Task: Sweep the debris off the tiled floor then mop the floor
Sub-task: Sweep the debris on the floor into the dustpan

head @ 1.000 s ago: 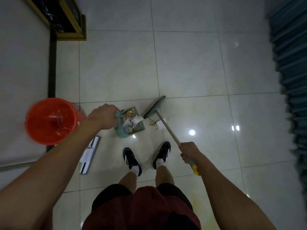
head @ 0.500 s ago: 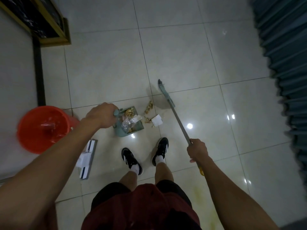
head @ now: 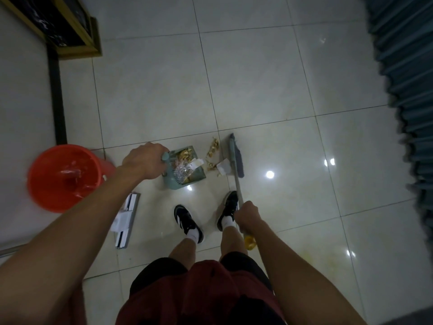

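A teal dustpan (head: 196,178) stands on the tiled floor (head: 257,78), holding yellow scraps, clear plastic and a white paper. My left hand (head: 145,161) grips the top of its handle. To its right, loose debris (head: 214,156) lies on the tile: yellow bits and a white paper scrap. The broom head (head: 236,158) sits on the floor just right of that debris, touching the paper scrap. My right hand (head: 247,215) grips the broom's pole near its yellow end.
An orange bucket (head: 42,195) stands at the left, with a flat mop head (head: 126,216) lying on the floor beside it. A framed dark panel (head: 61,22) is at the upper left, teal curtains (head: 407,90) along the right. My feet stand just behind the dustpan.
The broom head has swung in from further out to rest right beside the debris pile. My left hand and the dustpan have stayed put.
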Demonstrator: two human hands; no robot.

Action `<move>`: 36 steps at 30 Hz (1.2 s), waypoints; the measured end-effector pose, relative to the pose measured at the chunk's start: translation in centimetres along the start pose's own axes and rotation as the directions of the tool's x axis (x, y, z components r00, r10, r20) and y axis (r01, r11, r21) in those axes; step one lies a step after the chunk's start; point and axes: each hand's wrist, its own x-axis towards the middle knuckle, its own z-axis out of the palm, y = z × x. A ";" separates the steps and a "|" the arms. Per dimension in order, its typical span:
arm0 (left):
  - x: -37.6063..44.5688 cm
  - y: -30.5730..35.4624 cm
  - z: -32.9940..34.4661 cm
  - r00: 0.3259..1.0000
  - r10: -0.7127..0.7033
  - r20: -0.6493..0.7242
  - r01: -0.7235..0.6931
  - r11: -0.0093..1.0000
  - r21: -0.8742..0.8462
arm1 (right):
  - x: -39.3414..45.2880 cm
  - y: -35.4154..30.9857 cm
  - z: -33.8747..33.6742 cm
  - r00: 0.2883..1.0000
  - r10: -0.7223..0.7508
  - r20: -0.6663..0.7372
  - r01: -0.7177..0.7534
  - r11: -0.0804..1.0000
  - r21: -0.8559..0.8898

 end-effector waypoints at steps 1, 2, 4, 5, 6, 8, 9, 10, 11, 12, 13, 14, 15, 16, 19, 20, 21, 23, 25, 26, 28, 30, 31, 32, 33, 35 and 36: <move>0.0 0.0 0.0 1.000 -0.005 -0.003 0.005 1.000 -0.010 | -0.2 -0.7 0.6 1.000 -0.009 0.022 0.009 1.000 -0.001; 0.0 -0.1 0.1 1.000 -0.011 -0.006 0.011 1.000 -0.025 | -0.3 -1.4 1.1 0.999 -0.021 0.043 0.022 1.000 -0.003; -0.1 -0.2 0.4 0.999 -0.032 -0.004 0.032 0.998 -0.054 | -0.4 -2.5 2.0 0.996 -0.042 0.074 0.044 0.999 -0.026; -0.2 -0.3 0.6 0.999 -0.042 0.002 0.042 0.997 -0.058 | -0.3 -3.0 2.3 0.994 -0.053 0.096 0.058 0.997 -0.048; -0.4 -0.5 0.9 0.999 -0.046 0.006 0.046 0.997 -0.056 | -0.2 -3.4 2.6 0.992 -0.070 0.109 0.077 0.995 -0.067; -0.6 -1.1 1.4 0.999 -0.039 0.007 0.040 0.998 -0.051 | -0.1 -4.1 2.8 0.987 -0.101 0.127 0.114 0.988 -0.103; -0.7 -1.4 1.6 0.999 -0.037 0.002 0.037 0.998 -0.047 | -0.1 -4.4 2.9 0.983 -0.115 0.142 0.133 0.983 -0.125; -0.8 -1.7 1.6 0.999 -0.038 -0.002 0.038 0.998 -0.047 | -0.1 -4.6 2.8 0.980 -0.130 0.151 0.152 0.977 -0.151; -0.9 -2.0 1.6 0.999 -0.040 -0.006 0.039 0.998 -0.049 | -0.2 -4.8 2.8 0.978 -0.139 0.156 0.165 0.971 -0.170; -0.9 -2.3 1.6 0.999 -0.042 -0.009 0.041 0.998 -0.048 | -0.3 -4.9 2.6 0.976 -0.144 0.164 0.173 0.968 -0.181; -0.9 -2.5 1.5 0.999 -0.044 -0.010 0.044 0.998 -0.044 | -0.3 -5.1 2.6 0.974 -0.151 0.169 0.182 0.965 -0.189; -0.9 -2.6 1.4 0.999 -0.045 -0.011 0.045 0.998 -0.040 | -0.4 -5.2 2.4 0.972 -0.154 0.175 0.188 0.963 -0.195; -1.0 -2.7 1.3 0.999 -0.044 -0.013 0.044 0.998 -0.035 | -0.4 -5.2 2.3 0.971 -0.155 0.182 0.190 0.962 -0.196; -1.0 -2.7 1.2 0.999 -0.043 -0.018 0.042 0.999 -0.034 | -0.4 -5.3 2.2 0.970 -0.154 0.190 0.191 0.963 -0.192; -1.1 -2.4 0.9 0.998 -0.048 -0.036 0.046 0.998 -0.032 | -0.5 -5.0 1.7 0.967 -0.148 0.206 0.185 0.967 -0.175; -1.2 -2.2 0.8 0.998 -0.051 -0.039 0.049 0.998 -0.032 | -0.5 -4.8 1.5 0.968 -0.143 0.207 0.177 0.972 -0.155; -1.2 -2.1 0.8 0.998 -0.050 -0.041 0.049 0.998 -0.030 | -0.5 -4.6 1.4 0.968 -0.143 0.209 0.172 0.976 -0.131; -1.5 -2.0 0.8 0.997 -0.056 -0.050 0.053 0.998 -0.046 | -0.6 -4.4 1.1 0.966 -0.148 0.213 0.165 0.984 -0.063; -1.7 -2.0 0.8 0.996 -0.068 -0.056 0.063 0.995 -0.081 | -0.7 -4.4 0.8 0.964 -0.154 0.216 0.159 0.987 -0.005; -1.8 -2.0 0.7 0.996 -0.075 -0.054 0.070 0.993 -0.096 | -0.9 -4.4 0.5 0.962 -0.156 0.223 0.159 0.987 0.008; -2.1 -1.9 0.7 0.994 -0.097 -0.054 0.090 0.988 -0.126 | -1.3 -4.5 -0.3 0.959 -0.154 0.239 0.152 0.988 0.026; -2.6 -2.1 0.6 0.990 -0.131 -0.054 0.120 0.979 -0.164 | -1.5 -4.3 -1.5 0.960 -0.134 0.245 0.121 0.990 0.069; -2.9 -2.4 0.6 0.987 -0.150 -0.052 0.138 0.974 -0.182 | -1.6 -4.2 -2.1 0.962 -0.127 0.244 0.106 0.990 0.097; -3.1 -2.7 0.5 0.985 -0.164 -0.047 0.152 0.969 -0.195 | -1.7 -4.1 -2.8 0.963 -0.118 0.240 0.093 0.989 0.113; -3.4 -3.2 0.5 0.984 -0.175 -0.038 0.164 0.966 -0.201 | -1.8 -4.0 -3.4 0.964 -0.114 0.240 0.084 0.988 0.133; -4.2 -3.8 0.2 0.981 -0.193 -0.033 0.183 0.962 -0.201 | -2.1 -4.0 -4.4 0.963 -0.112 0.245 0.072 0.983 0.168; -4.6 -4.1 0.0 0.977 -0.208 -0.037 0.196 0.957 -0.213 | -2.2 -4.2 -4.8 0.962 -0.118 0.247 0.076 0.982 0.174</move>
